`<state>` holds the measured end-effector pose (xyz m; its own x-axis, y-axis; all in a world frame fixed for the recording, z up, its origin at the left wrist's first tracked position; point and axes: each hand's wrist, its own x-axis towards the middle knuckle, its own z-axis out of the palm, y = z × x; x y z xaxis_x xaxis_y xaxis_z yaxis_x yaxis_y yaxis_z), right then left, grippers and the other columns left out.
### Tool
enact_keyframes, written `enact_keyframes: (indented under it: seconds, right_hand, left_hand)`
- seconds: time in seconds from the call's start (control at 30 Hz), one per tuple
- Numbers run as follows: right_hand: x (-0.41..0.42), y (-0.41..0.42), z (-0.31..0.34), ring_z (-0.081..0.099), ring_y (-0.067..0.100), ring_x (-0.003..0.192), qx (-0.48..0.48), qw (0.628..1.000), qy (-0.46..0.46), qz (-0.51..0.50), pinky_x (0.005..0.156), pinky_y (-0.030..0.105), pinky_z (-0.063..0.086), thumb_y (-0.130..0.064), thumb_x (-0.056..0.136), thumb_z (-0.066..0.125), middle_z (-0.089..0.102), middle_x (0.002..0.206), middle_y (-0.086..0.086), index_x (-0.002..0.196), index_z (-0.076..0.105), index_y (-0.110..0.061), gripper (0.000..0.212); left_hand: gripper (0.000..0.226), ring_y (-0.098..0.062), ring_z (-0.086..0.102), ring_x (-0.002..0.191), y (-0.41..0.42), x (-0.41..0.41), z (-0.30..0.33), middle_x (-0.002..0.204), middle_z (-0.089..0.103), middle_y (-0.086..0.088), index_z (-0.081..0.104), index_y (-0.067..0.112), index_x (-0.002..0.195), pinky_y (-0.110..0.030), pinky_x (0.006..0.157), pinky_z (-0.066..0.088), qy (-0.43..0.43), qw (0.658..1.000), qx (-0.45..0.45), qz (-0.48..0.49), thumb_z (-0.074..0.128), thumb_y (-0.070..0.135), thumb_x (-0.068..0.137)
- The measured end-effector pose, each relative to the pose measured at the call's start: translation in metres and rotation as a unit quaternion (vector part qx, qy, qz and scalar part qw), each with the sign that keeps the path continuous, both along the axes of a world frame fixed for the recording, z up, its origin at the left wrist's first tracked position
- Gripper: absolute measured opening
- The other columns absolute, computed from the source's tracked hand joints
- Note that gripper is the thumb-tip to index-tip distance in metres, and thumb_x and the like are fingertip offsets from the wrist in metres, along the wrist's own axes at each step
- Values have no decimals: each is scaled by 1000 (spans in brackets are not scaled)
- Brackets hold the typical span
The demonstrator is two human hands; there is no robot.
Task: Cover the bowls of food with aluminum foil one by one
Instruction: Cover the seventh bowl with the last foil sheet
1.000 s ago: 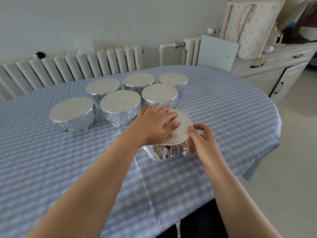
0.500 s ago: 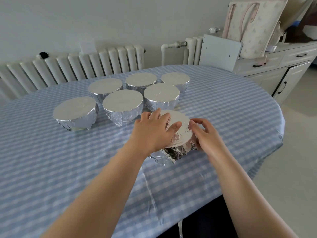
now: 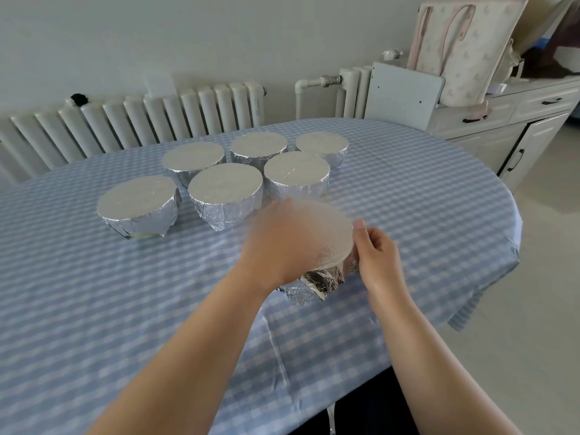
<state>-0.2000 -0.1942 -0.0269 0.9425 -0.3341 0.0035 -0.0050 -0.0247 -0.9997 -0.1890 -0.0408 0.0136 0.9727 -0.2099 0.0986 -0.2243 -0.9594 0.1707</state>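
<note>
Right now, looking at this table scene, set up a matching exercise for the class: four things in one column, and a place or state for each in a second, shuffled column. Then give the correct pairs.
Column one:
1. left hand
2. right hand
3. nearest foil-wrapped bowl
4. pink bag

Column two:
A. standing on the white cabinet, far right
B. blurred, over the bowl's foil top
C. at the bowl's right rim, fingers curled
D. between the two hands, apart from the other six bowls

Pairs: 1-B, 2-C, 3-D, 4-A
</note>
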Motion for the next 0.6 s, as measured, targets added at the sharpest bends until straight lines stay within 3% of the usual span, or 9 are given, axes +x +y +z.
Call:
enact_keyframes:
  seconds: [0.07,0.13,0.27,0.6]
  right_hand:
    - [-2,-2,0,52,23,66,63,998,10,27,66,39,43,-42,98,52,57,68,8,85,63,1,47]
    - [-5,-3,0,58,21,67,99,994,10,51,64,35,46,-38,99,53,64,73,7,91,65,-1,39]
    - [-7,-2,3,58,17,64,155,986,22,48,63,33,46,-29,98,56,65,68,0,84,63,-13,22]
    - [-1,3,7,60,19,60,212,976,54,9,61,32,50,-19,97,60,68,65,3,82,64,-11,17]
  left_hand:
    - [69,-26,7,149,1,1,-1,163,13,-8,28,28,151,-41,120,5,1,1000,-4,1,21,66,94]
    - [70,-27,8,149,1,1,-3,163,14,-8,29,28,150,-41,121,6,-3,1000,-6,2,21,68,93]
    - [71,-27,9,149,0,2,-4,162,15,-8,30,28,150,-42,121,7,-7,1000,-10,5,22,69,92]
    - [67,-27,11,148,-1,0,-4,162,17,-7,33,27,148,-41,121,9,-19,999,-24,10,29,66,94]
